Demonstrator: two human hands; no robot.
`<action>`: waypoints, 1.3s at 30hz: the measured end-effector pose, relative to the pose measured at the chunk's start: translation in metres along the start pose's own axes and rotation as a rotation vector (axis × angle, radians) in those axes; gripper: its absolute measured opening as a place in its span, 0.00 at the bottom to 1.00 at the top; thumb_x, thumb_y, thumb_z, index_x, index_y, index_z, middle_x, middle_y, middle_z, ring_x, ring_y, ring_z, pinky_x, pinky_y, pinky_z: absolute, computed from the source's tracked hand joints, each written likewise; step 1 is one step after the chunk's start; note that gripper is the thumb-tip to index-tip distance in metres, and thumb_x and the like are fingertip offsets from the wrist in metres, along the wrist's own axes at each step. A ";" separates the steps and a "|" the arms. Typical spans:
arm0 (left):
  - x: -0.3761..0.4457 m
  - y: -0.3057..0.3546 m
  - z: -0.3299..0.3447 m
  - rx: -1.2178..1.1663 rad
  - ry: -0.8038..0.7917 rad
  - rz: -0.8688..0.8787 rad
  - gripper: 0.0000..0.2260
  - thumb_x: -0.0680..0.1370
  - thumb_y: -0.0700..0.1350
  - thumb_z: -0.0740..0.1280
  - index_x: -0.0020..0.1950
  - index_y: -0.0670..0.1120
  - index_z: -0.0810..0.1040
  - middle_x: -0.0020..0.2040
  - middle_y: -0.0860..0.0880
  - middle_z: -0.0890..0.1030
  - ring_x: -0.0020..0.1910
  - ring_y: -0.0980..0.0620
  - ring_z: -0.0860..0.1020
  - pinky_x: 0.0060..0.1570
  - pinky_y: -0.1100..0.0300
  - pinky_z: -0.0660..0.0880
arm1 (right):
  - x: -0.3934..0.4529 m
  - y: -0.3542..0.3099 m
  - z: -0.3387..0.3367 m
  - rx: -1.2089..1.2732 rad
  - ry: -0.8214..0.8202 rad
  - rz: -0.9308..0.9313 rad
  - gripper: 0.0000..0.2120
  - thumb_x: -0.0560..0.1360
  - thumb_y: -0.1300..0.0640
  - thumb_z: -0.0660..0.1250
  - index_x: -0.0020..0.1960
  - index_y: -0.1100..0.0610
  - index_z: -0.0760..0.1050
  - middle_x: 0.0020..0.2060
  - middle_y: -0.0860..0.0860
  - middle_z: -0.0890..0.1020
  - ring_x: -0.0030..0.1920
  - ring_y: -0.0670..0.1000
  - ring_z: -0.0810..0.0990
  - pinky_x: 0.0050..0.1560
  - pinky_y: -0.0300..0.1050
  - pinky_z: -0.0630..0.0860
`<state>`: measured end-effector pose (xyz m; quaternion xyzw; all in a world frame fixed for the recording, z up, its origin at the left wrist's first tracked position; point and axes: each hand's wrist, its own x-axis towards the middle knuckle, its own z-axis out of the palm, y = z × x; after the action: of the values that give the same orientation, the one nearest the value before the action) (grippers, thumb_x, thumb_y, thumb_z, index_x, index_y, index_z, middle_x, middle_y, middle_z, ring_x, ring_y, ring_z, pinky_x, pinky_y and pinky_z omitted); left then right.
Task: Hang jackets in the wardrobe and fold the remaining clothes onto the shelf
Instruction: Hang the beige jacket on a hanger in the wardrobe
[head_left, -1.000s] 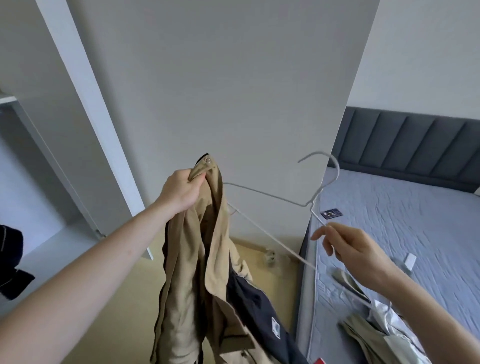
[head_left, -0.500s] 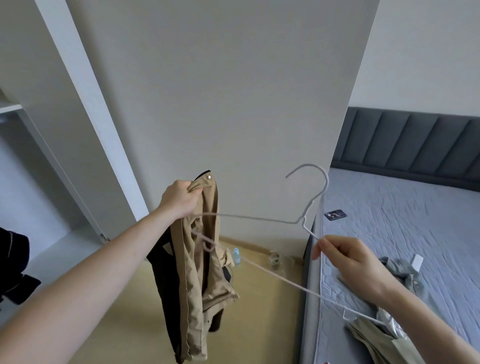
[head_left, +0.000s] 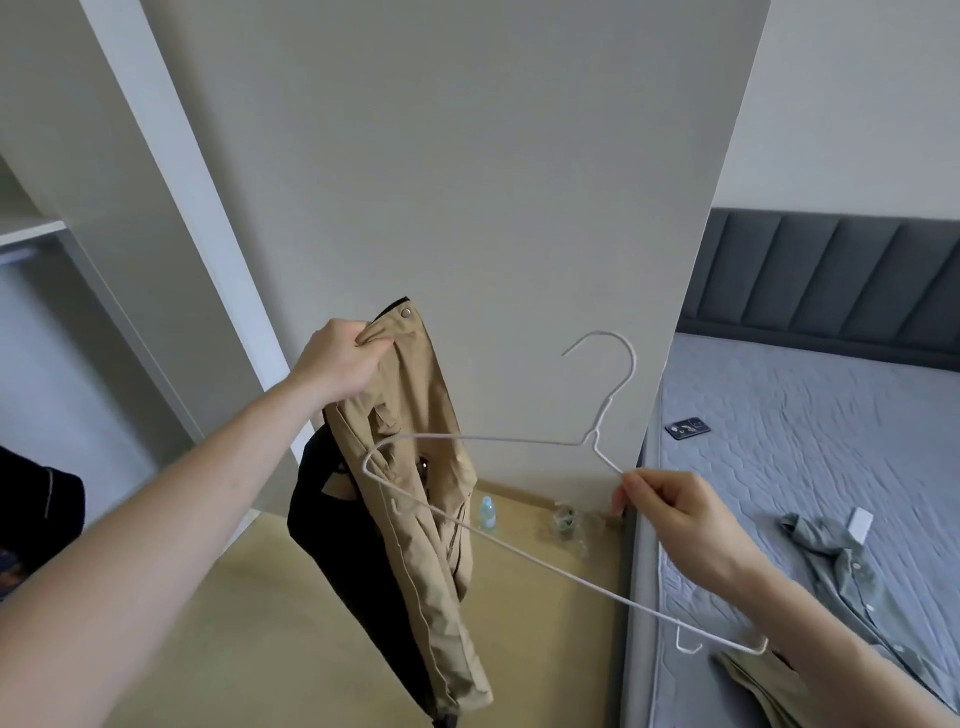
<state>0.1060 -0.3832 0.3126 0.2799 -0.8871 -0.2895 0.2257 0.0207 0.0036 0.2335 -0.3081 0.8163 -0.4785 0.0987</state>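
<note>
Two hands are working here, and both are busy. The left hand is bunching the collar of the tan jacket in a closed grip, so the jacket is hanging in the air in front of the white wardrobe door, its dark lining showing on the left side. The right hand is pinching the thin white wire hanger on its sloped arm, just below the neck, with the far corner of the hanger lying across the jacket.

What is worrying me: the hanger is held at one point only, so it is probably twisting easily, and its rounded corner may be catching on a fold or a pocket flap instead of entering the shoulder. The fabric is gathered tightly at the collar, so the opening for the hanger looks narrow. If the left grip is loosening, the jacket is likely sliding to the yellow floor.

The jacket looks like stiff cotton with metal snaps. On the quilted grey bed a soft green shirt is lying crumpled, waiting for folding.
</note>
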 end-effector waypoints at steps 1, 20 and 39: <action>0.002 -0.002 -0.004 0.003 0.005 0.000 0.22 0.80 0.51 0.67 0.31 0.49 0.59 0.25 0.55 0.62 0.30 0.50 0.63 0.32 0.55 0.60 | 0.000 0.001 -0.003 0.010 0.000 -0.002 0.20 0.84 0.54 0.60 0.36 0.51 0.80 0.21 0.45 0.60 0.22 0.44 0.57 0.24 0.32 0.56; -0.043 0.055 0.015 -0.274 -0.126 0.182 0.21 0.80 0.51 0.67 0.33 0.47 0.60 0.31 0.55 0.59 0.30 0.54 0.59 0.33 0.56 0.56 | -0.002 0.027 0.065 -0.102 0.042 0.060 0.22 0.84 0.51 0.60 0.32 0.52 0.74 0.21 0.46 0.67 0.24 0.45 0.64 0.30 0.41 0.62; -0.162 0.090 -0.023 0.224 -0.463 0.703 0.19 0.80 0.66 0.58 0.60 0.59 0.81 0.64 0.70 0.77 0.53 0.69 0.80 0.50 0.67 0.76 | 0.000 -0.023 0.046 0.468 0.440 -0.165 0.35 0.73 0.29 0.67 0.28 0.56 0.57 0.25 0.48 0.58 0.29 0.49 0.56 0.30 0.41 0.54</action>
<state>0.2066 -0.2294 0.3486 -0.0890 -0.9816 -0.1522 0.0739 0.0512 -0.0372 0.2292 -0.2312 0.6582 -0.7147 -0.0508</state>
